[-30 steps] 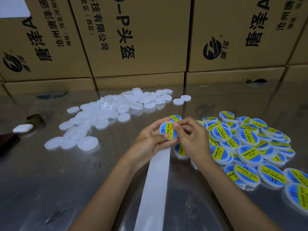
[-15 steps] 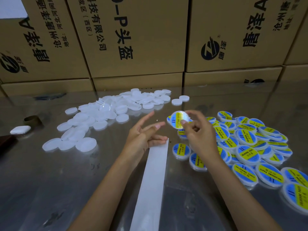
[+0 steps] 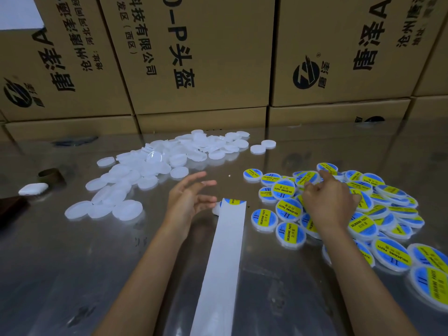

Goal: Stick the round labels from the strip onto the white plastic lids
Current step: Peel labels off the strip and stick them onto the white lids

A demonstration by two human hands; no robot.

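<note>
- White plastic lids [image 3: 135, 175] lie heaped toward the surface's [image 3: 72, 275] far left side, unlabelled.
- I see my left hand [image 3: 188, 200], fingers spread and relaxed, holding nothing, just beside the strip's [image 3: 223, 263] far end.
- A blue-yellow label [image 3: 233, 201] shows at that end.
- My right hand [image 3: 327, 202] rests on the labelled lids [image 3: 288, 209] at the right side; whether its fingers pinch one, I cannot tell.

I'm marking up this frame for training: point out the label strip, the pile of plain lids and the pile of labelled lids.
label strip [image 3: 224, 258]: head view, middle of its white backing.
pile of plain lids [image 3: 155, 166]: head view, centre of the heap.
pile of labelled lids [image 3: 388, 214]: head view, a blue-and-yellow lid mid-pile.
</note>
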